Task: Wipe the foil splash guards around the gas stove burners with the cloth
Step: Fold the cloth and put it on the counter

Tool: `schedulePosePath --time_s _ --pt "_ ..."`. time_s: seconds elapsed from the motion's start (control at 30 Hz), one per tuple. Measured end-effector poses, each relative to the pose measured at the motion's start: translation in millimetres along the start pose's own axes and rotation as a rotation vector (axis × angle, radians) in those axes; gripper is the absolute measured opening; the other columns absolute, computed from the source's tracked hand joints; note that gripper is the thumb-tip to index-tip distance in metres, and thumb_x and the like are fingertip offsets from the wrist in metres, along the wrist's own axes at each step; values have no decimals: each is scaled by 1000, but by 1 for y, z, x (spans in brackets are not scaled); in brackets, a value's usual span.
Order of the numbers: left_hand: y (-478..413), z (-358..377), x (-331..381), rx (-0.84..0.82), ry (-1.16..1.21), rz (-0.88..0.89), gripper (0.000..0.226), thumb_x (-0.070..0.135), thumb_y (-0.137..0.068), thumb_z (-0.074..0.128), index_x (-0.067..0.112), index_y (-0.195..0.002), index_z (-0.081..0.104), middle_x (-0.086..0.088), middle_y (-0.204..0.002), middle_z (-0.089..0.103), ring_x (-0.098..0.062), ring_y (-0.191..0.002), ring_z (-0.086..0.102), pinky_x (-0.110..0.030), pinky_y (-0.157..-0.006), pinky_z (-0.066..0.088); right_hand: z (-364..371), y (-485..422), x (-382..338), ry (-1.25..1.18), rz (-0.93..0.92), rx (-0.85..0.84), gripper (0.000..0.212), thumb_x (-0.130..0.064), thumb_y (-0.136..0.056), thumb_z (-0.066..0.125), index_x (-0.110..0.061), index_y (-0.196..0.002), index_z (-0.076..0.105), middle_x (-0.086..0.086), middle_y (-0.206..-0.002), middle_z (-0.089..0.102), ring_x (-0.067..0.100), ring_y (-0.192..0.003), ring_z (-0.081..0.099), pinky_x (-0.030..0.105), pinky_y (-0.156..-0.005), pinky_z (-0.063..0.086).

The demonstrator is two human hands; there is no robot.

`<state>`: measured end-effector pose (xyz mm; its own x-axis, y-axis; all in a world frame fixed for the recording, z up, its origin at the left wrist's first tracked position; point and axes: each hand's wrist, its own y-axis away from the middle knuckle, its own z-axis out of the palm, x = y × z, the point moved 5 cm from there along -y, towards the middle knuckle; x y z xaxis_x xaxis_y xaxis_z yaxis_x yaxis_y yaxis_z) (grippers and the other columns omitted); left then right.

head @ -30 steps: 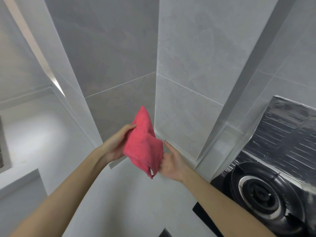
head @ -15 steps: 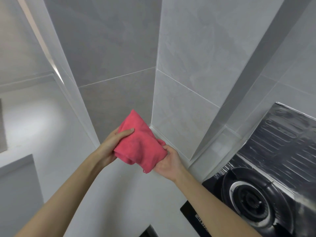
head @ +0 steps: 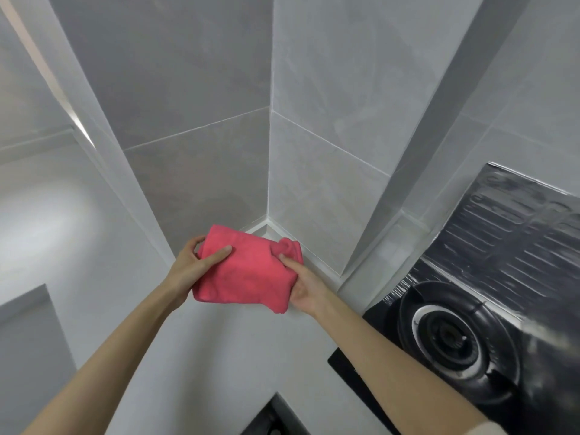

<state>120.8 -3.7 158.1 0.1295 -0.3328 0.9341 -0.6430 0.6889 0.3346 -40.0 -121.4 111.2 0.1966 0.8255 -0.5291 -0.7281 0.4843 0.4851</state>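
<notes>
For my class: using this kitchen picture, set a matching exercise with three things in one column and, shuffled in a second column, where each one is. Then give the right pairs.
Things
1. pink folded cloth
2. black round gas burner
3. silver embossed foil splash guard

Places
A. standing upright behind the burner, at far right
B. gripped between the left hand and the right hand
C. set in the black glass hob, lower right

Pairs: 1-B, 2-C, 3-A

The cloth [head: 248,271] is plain pinkish red. The foil splash guard [head: 514,233] is dark silver with embossed ridged stripes. The burner [head: 452,337] is black, the wall tiles [head: 329,105] pale grey, and the bench [head: 219,356] white.
</notes>
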Motion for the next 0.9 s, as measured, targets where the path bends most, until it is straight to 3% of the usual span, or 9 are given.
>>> schedulePosePath --time_s 0.13,0.23,0.33,0.5,0.57,0.67,0.73,0.9 --pt "-5 0 -6 15 -31 62 65 34 -72 80 31 -126 44 -1 -101 60 -8 -88 60 -21 -76 47 6 6 2 24 -95 48 23 -9 -96 49 -31 -94 55 -6 -113 52 9 -95 54 23 -73 51" --pt "-4 -6 -11 -9 -70 91 49 29 -78 75 27 -118 47 2 -94 57 -4 -80 56 -15 -63 43 13 12 8 65 -205 101 24 -7 -98 43 -27 -96 57 -8 -102 59 7 -88 56 20 -74 49" --pt "-4 -22 -23 -57 -109 65 47 33 -78 74 23 -117 50 -5 -105 57 -14 -87 58 -20 -68 45 25 24 21 107 -289 169 24 -7 -98 44 -25 -100 61 -15 -87 69 1 -77 65 16 -67 53" --pt "0 -57 -35 -140 -151 75 55 33 -78 74 18 -123 46 -7 -116 55 -18 -99 56 -25 -82 44 51 36 55 191 -395 265 29 -7 -98 44 -17 -123 56 -11 -104 63 4 -89 60 12 -67 51" --pt "2 -74 -39 -160 -155 78 57 32 -79 74 17 -124 44 -5 -116 54 -17 -100 54 -25 -82 42 62 39 72 219 -421 298 27 -9 -98 45 -19 -120 57 -11 -102 63 5 -90 60 14 -69 51" --pt "4 -101 -44 -184 -143 59 52 31 -79 74 16 -119 44 -5 -114 55 -18 -97 55 -22 -75 44 78 41 94 263 -429 332 25 -11 -98 46 -21 -116 60 -8 -107 63 10 -97 58 24 -91 49" --pt "4 -119 -46 -198 -139 59 49 31 -80 73 15 -117 45 -6 -114 56 -19 -96 56 -19 -68 44 89 41 109 268 -429 350 24 -13 -98 47 -23 -113 62 -4 -112 62 13 -102 58 29 -98 46" --pt "3 -156 -41 -188 -109 127 42 27 -83 70 11 -117 51 -7 -116 59 -18 -98 56 -24 -78 45 122 39 129 300 -436 373 27 -17 -98 47 -25 -120 61 -4 -109 64 13 -96 60 29 -89 50"
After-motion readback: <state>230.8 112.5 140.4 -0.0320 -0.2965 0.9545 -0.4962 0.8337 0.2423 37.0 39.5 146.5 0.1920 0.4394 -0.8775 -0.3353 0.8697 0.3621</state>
